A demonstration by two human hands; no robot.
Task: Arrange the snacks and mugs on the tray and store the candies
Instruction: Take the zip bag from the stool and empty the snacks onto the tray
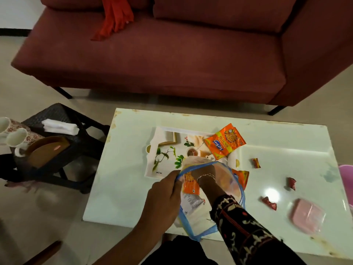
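My left hand [162, 199] grips the rim of a clear zip bag with blue edging [200, 222] and holds it open at the table's near edge. My right hand [205, 178] is plunged inside the bag among orange snack packets; its fingers are hidden, so its hold cannot be told. An orange snack packet [225, 140] lies on the right end of the white picture tray [164, 150]. Another orange packet [242, 177] pokes out beside the bag. Three red wrapped candies [256, 162], [291, 183], [269, 202] lie scattered on the white table [118, 188]. Two mugs [16, 137] stand at the far left.
A pink lidded box [307, 215] sits at the table's right front. A black side stool [63, 131] to the left carries white tissues [60, 126] and a brown board [47, 150]. A maroon sofa [152, 54] with a red cloth [114, 16] stands behind the table.
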